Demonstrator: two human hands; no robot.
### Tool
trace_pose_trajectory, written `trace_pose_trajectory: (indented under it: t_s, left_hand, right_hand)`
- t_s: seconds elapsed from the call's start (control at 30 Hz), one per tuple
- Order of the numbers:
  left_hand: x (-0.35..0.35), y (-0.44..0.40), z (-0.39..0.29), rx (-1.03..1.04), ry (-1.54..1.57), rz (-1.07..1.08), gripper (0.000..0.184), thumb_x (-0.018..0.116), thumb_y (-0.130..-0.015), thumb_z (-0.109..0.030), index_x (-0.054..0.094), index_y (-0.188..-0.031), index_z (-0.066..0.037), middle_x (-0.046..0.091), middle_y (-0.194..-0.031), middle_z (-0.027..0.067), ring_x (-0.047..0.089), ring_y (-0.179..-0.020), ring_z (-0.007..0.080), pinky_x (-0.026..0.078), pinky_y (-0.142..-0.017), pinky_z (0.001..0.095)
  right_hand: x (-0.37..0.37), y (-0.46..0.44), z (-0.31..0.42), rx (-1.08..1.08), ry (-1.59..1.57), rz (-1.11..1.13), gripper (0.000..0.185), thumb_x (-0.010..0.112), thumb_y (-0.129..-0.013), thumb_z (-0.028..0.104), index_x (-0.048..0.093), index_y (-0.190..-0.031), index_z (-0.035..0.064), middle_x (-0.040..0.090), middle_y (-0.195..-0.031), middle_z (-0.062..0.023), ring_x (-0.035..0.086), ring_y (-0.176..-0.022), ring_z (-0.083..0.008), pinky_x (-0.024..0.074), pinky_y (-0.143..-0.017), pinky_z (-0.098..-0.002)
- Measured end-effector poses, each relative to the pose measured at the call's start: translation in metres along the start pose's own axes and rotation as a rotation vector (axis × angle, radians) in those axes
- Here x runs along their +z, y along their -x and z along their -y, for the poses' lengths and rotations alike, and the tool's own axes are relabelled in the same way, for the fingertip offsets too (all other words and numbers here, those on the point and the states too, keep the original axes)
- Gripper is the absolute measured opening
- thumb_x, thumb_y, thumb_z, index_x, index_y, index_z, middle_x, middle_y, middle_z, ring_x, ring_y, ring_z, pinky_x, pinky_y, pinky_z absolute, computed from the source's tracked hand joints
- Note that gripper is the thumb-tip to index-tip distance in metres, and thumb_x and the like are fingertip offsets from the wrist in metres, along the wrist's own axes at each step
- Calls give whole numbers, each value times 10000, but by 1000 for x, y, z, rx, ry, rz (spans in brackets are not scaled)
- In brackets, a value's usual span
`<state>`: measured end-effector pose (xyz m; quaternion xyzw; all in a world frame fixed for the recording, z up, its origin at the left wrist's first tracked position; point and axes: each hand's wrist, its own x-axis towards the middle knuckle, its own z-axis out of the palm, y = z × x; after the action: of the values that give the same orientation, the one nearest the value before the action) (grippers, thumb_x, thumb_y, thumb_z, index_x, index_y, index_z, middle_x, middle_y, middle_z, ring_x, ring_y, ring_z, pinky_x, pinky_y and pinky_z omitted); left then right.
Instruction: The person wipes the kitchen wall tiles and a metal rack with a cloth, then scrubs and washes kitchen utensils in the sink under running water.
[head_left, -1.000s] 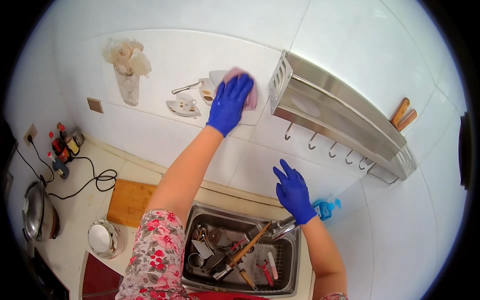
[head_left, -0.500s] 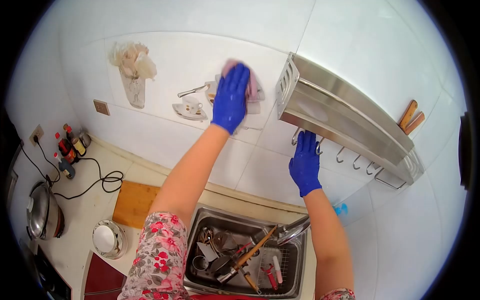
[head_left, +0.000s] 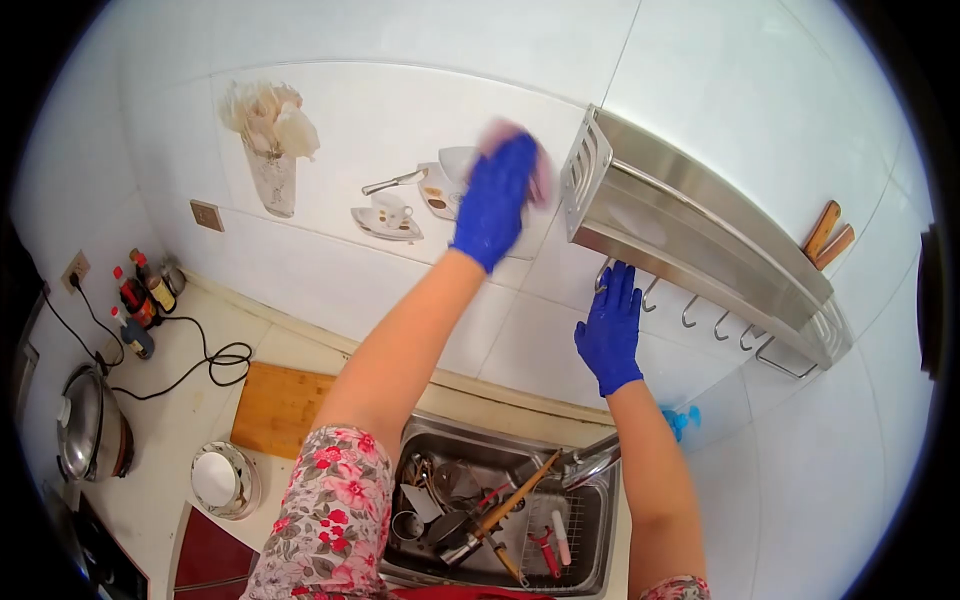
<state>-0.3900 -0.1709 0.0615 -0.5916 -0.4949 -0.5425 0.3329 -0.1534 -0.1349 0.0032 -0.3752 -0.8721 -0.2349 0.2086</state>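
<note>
My left hand (head_left: 493, 205), in a blue rubber glove, presses a pink cloth (head_left: 541, 178) to the tiled wall (head_left: 370, 110). Both are smeared by motion, and the glove covers much of the cloth. Under the metal wall rack (head_left: 690, 240), my right hand (head_left: 609, 335) wears a matching glove. Its fingers point up, stretched out flat on the tiles among the rack's hooks (head_left: 689, 312). Nothing shows in that hand. Left of the cloth, the tiles carry a printed picture of a cup (head_left: 388, 212) and a knife.
Below my arms, a steel sink (head_left: 425, 428) holds several utensils under the faucet (head_left: 595, 462). On the counter stand a cutting board (head_left: 275, 405), stacked bowls (head_left: 222, 480), sauce bottles (head_left: 135, 300), a lidded pot (head_left: 88, 425) and a black cord (head_left: 215, 358). Wooden handles (head_left: 826, 235) stick up behind the rack.
My left hand has slid the cloth to the right along the wall, closer to the rack, uncovering more of the printed picture. My right hand stays under the rack, nearly unmoved.
</note>
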Motion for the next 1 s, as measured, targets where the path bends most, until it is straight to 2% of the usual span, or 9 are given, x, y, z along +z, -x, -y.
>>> trace_pose_trajectory:
  t_s: [0.03, 0.13, 0.23, 0.37, 0.47, 0.6, 0.73, 0.87, 1.0]
  left_hand:
    - [1, 16, -6, 97, -94, 162, 604, 476, -690, 24, 386, -1283, -51, 365, -1340, 117, 348, -1239, 266, 261, -1008, 436]
    - [-10, 1, -9, 105, -250, 223, 624, 510, -680, 4, 394, -1286, -90, 353, -1360, 65, 339, -1246, 228, 231, -1026, 434]
    - [-8, -38, -15, 66, -195, -17, 568, 519, -709, -7, 416, -1264, -65, 377, -1335, 105, 348, -1233, 276, 245, -1017, 438]
    - [-2, 17, -13, 35, -177, 144, 593, 523, -693, 2, 412, -1270, -72, 364, -1348, 99, 338, -1240, 270, 236, -1027, 434]
    - [-14, 18, -8, 48, -206, 193, 593, 520, -695, -2, 412, -1272, -82, 358, -1354, 91, 336, -1245, 258, 227, -1031, 436]
    - [-8, -14, -11, 68, -188, 40, 587, 508, -703, -2, 408, -1275, -93, 356, -1357, 74, 339, -1247, 232, 227, -1032, 429]
    - [-12, 7, -15, 50, -219, 133, 567, 497, -715, -3, 411, -1269, -90, 361, -1351, 71, 337, -1246, 235, 225, -1033, 425]
    - [-13, -18, -17, 66, -215, 57, 550, 496, -726, -19, 413, -1264, -93, 376, -1339, 62, 347, -1239, 228, 235, -1023, 429]
    - [-12, -1, -16, 89, -213, 69, 523, 499, -731, -30, 415, -1245, -72, 403, -1308, 73, 370, -1217, 245, 245, -1015, 427]
  right_hand:
    - [-3, 0, 1, -1, 15, 21, 824, 655, -673, 223, 235, -1321, -64, 126, -1416, -239, 105, -1326, -367, 191, -1041, -484]
    - [-7, -3, -1, 0, 47, 27, 830, 655, -672, 237, 236, -1322, -64, 116, -1419, -237, 101, -1328, -364, 196, -1039, -487]
    - [-6, -2, -2, -10, 43, 27, 834, 654, -670, 244, 236, -1324, -63, 112, -1424, -229, 101, -1330, -355, 196, -1037, -489]
    - [-9, 4, -5, -21, 34, 30, 857, 658, -664, 248, 215, -1336, -49, 99, -1432, -215, 96, -1335, -339, 184, -1039, -491]
    - [-11, 0, -5, -15, 26, 36, 874, 663, -661, 257, 203, -1346, -32, 99, -1432, -213, 101, -1334, -337, 181, -1038, -493]
    - [-8, 2, 0, 14, 9, 20, 885, 669, -656, 270, 202, -1353, -13, 103, -1432, -209, 107, -1333, -336, 176, -1037, -497]
    - [-11, 2, -3, 0, 8, 22, 888, 668, -659, 283, 201, -1354, -13, 102, -1434, -206, 108, -1333, -338, 183, -1033, -500]
    - [-11, 1, -3, 3, 27, 40, 885, 661, -667, 307, 202, -1357, -5, 106, -1435, -201, 108, -1335, -327, 187, -1027, -505]
    - [-13, 3, -4, 4, 42, 54, 870, 650, -680, 319, 209, -1358, 1, 106, -1435, -201, 106, -1337, -316, 188, -1023, -512]
